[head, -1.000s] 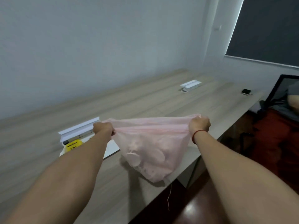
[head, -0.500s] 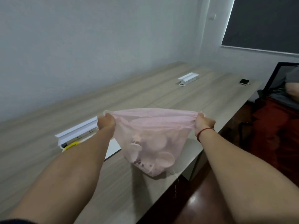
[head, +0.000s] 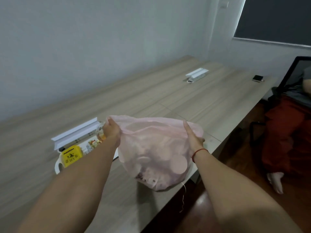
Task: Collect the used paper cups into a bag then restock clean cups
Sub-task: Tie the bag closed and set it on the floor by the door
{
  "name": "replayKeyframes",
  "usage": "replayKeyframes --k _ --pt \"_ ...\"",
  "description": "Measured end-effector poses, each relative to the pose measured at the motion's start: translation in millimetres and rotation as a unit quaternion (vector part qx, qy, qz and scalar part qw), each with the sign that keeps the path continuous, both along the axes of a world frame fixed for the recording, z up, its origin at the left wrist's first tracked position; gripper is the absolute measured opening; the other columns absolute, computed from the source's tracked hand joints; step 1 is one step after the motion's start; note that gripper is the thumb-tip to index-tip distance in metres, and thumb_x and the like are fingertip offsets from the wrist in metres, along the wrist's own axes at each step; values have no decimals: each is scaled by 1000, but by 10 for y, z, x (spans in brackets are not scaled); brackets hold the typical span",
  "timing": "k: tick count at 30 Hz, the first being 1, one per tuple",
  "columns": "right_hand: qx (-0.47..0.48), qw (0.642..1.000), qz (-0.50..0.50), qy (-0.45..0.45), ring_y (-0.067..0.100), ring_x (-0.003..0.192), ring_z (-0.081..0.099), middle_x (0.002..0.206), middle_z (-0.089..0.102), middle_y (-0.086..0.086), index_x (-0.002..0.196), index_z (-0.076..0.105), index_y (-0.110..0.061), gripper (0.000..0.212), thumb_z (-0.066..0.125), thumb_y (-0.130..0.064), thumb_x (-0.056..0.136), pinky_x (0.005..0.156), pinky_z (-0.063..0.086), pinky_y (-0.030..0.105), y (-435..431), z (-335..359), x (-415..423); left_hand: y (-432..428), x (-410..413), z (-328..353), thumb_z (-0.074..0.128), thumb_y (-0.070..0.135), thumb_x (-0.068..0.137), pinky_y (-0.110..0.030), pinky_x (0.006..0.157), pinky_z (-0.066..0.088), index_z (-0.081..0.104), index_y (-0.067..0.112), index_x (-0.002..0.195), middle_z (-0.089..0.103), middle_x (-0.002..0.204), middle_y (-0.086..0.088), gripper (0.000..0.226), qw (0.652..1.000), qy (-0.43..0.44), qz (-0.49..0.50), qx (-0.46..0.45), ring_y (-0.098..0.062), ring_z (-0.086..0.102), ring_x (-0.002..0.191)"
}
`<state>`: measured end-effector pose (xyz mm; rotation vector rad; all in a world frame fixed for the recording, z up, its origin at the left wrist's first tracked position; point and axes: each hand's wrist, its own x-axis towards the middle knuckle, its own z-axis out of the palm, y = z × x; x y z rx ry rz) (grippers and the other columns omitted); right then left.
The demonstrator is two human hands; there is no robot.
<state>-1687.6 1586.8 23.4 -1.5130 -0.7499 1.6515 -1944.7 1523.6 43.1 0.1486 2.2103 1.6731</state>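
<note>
Collection half looked about done, imo: I saw no loose cups on the table [head: 168,101], and the bag [head: 151,145] was bulging w/ used cups [head: 176,163]. Restock not begun, no clean cups anywhere in view. Prob next: close the mouth, set the bag aside.

L hand [head: 111,132] had its fingers curled tight round a bunch of the rim. R hand [head: 193,137] was flatter, fingers fairly straight along the mouth, thumb on the outer side, pinching the film between them, as best I could tell. The mouth was stretched wide btw the two.

Bag hung over the table's near edge, just right of a yellow box [head: 72,155] in a white tray [head: 58,165]. Whether its bottom touched the top, couldn't tell. Thin pink film, see-through: cup rims and bases showed as pale discs, jumbled, w/ dark specks low down. A loose thread [head: 183,198] dangled beneath.
</note>
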Motion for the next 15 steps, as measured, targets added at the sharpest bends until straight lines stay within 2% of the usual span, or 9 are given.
replayKeyframes --k 2,4,5,7,9,11,13,15 --pt "5 1000 20 -14 24 115 53 131 54 1 135 44 -9 93 79 -57 63 99 42 33 94 22 -28 51 -162 -181 24 59 95 -46 106 43 55 10 132 57 135 -11 69 1000 -23 0 13 -34 53 123" --pt "31 995 24 -88 24 102 58 112 61 1 114 57 -15 48 72 -42 77 94 48 32 159 -6 -81 169 -518 -608 21 73 80 -49 102 46 57 16 130 59 131 -7 85 999 -36 10 21 -32 57 117" --pt "41 992 25 -118 26 101 60 110 64 5 110 61 -15 37 65 -38 81 93 50 35 173 -15 -112 250 -714 -868 20 78 70 -48 100 48 57 17 129 60 130 -5 93 999 -40 20 21 -31 59 115" --pt "53 992 3 -111 27 98 59 109 62 8 118 59 -14 37 49 -35 89 85 48 33 187 -24 -172 223 -752 -918 24 80 64 -47 98 50 55 17 129 62 126 -4 95 996 -72 35 27 -28 61 111" --pt "32 997 -47 -45 26 99 55 116 59 11 129 51 -8 39 37 -26 97 81 42 30 206 -5 -223 96 -470 -591 31 69 82 -45 100 49 54 13 131 61 127 -7 78 995 -82 37 48 -30 60 113" --pt "17 994 -107 3 32 115 55 133 54 19 136 43 0 44 30 -20 99 88 44 31 261 0 -269 11 -256 -366 30 57 95 -44 105 45 51 11 135 58 130 -7 65 993 -88 53 62 -29 56 119" --pt "16 987 -153 38 34 127 50 143 45 22 143 35 1 49 28 -25 102 100 43 35 280 18 -327 -52 -165 -359 29 64 92 -44 106 43 49 13 137 57 128 -5 70 990 -88 67 88 -28 54 122" --pt "8 983 -174 60 34 128 49 145 43 20 146 30 -2 58 32 -39 101 105 43 38 284 -3 -368 -130 2 -378 30 72 86 -46 114 33 33 16 148 44 146 -7 84 995 -50 25 86 -30 42 136"
